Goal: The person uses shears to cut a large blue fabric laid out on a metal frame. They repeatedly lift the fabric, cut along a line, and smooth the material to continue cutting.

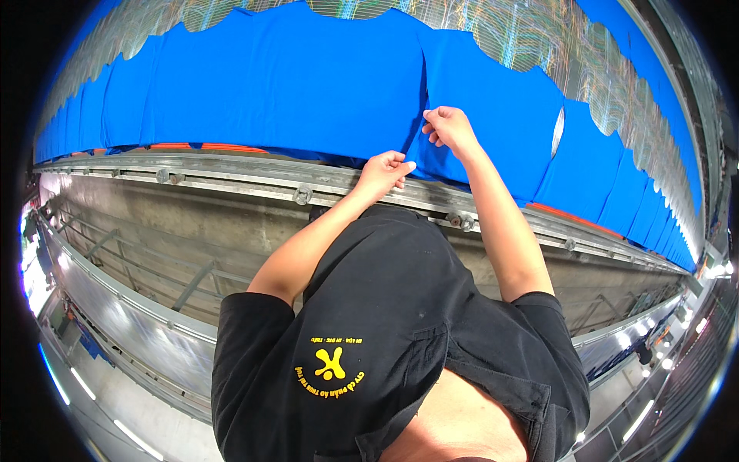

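Blue fabric panels [331,77] lie side by side along a long table, their far edges cut in curves. A dark, slightly raised seam between two panels runs from the far edge down toward me. My right hand [449,129] pinches the panel edge along this seam, thumb and fingertips together. Nearer the table's front edge, my left hand [384,175] has its fingers closed at the lower end of the same seam, on the blue fabric. The fingertips partly hide the cloth they grip.
A metal rail [231,171] with round bolts runs along the table's front, close to my body. Orange-red strips [208,146] show under the fabric's near edge. Beyond the panels lies a tabletop covered in fine multicoloured lines [531,35]. Behind me stands another long metal-framed table [138,308].
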The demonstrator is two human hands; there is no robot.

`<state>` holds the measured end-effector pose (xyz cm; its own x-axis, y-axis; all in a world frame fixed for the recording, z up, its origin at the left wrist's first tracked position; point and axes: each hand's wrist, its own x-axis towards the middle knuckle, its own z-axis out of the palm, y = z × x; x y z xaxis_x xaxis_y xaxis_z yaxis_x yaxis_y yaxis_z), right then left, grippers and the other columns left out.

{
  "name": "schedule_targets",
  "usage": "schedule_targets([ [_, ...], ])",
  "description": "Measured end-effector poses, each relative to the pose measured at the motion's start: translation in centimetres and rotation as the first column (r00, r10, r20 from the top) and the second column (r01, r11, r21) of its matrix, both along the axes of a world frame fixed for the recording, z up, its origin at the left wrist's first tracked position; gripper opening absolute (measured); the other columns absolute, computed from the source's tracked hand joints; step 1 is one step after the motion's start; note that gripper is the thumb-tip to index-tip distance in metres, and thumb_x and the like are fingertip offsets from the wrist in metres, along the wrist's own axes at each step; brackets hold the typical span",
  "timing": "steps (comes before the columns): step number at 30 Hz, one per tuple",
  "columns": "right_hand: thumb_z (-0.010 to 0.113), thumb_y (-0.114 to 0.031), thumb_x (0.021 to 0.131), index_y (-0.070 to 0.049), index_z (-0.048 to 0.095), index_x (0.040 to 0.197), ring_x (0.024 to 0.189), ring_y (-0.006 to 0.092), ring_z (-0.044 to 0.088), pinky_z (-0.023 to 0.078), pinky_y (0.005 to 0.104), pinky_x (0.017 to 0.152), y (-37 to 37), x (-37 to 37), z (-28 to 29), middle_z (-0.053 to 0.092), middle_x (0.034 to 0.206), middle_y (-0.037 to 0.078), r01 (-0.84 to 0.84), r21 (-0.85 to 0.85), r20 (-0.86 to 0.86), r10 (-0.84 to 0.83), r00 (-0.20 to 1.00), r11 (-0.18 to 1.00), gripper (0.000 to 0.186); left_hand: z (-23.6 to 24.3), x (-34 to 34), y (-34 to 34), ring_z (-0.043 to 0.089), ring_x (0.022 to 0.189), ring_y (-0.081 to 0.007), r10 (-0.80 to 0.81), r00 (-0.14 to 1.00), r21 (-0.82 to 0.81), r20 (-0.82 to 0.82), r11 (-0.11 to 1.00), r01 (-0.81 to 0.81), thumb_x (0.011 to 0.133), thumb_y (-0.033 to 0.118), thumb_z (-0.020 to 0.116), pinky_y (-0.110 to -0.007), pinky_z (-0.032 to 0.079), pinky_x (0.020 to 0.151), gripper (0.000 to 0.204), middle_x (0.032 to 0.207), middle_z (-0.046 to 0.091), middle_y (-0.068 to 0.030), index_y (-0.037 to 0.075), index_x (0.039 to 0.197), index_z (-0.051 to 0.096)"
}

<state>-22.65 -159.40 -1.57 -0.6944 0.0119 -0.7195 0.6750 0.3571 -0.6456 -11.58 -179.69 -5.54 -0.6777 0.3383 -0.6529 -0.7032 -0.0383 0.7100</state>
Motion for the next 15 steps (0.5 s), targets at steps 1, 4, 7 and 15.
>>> schedule_targets([
  [1,0.066,-0.030,0.106,-0.003,0.072,0.094,0.062,0.0122,0.066,0.054,0.0310,0.056,0.0,0.0,0.2,0.076,0.085,0.007,0.002,0.012,0.007,-0.002,1.000,1.000,0.030,0.1,-0.1,0.0,0.065,0.075,-0.0093,-0.055,0.998,-0.028,-0.027,0.998,0.054,0.103,0.026,0.077,-0.029,0.060,0.067,0.029,0.089,0.068,-0.0023,0.001,0.116,0.070],
  [4,0.066,-0.031,0.106,-0.004,0.072,0.096,0.064,0.0115,0.065,0.052,0.0298,0.056,0.2,0.0,0.5,0.075,0.086,0.007,0.019,0.024,0.027,-0.020,0.999,1.000,0.029,0.5,-0.1,0.3,0.066,0.076,-0.0092,-0.007,1.000,-0.010,-0.022,1.000,0.007,0.103,0.027,0.077,-0.028,0.059,0.066,0.026,0.089,0.069,-0.0012,0.002,0.110,0.072],
  [7,0.067,-0.032,0.106,-0.004,0.074,0.098,0.064,0.0120,0.066,0.053,0.0305,0.056,0.1,-0.2,0.5,0.076,0.087,0.007,0.040,-0.034,0.011,-0.040,0.999,0.999,0.030,0.1,-0.1,-0.3,0.067,0.077,-0.0107,0.095,0.991,0.056,0.097,0.993,-0.100,0.105,0.027,0.075,-0.028,0.058,0.066,0.027,0.095,0.069,-0.0023,0.002,0.114,0.070],
  [15,0.070,-0.033,0.102,-0.002,0.072,0.125,0.124,0.0388,0.064,0.051,0.0480,0.106,2.9,2.0,-3.6,0.069,0.136,0.022,0.154,0.566,-0.633,0.306,0.711,0.810,0.038,0.2,-0.3,-0.5,0.068,0.082,-0.0119,0.057,0.995,-0.139,0.087,0.989,-0.044,0.106,0.029,0.072,-0.028,0.058,0.066,0.036,0.102,0.070,-0.0041,0.000,0.127,0.067],
])
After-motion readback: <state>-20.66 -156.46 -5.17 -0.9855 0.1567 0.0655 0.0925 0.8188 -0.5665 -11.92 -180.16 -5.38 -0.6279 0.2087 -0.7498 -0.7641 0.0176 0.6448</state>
